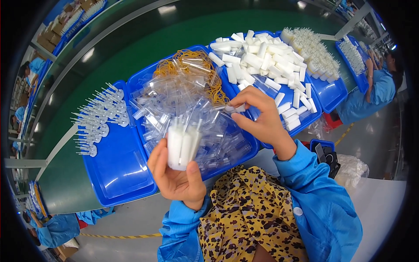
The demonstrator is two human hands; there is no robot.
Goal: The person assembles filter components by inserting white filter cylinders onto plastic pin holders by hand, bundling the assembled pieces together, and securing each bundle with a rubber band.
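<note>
My left hand is closed around a cluster of upright white sticks with thin tips poking out of the top. It is held up above a heap of clear plastic sleeves. My right hand is up and to the right of it, with thumb and forefinger bent toward each other at the edge of the sleeves. Something small and pale shows at those fingertips, too small to name. Yellow rubber bands lie at the far side of the sleeves, in the same blue tray.
Right of the sleeves, another blue tray is heaped with white foam blocks. Beyond stand finished-looking white clusters. At left, white discs with thin pins share a blue tray. Behind runs a green belt. A co-worker sits at right.
</note>
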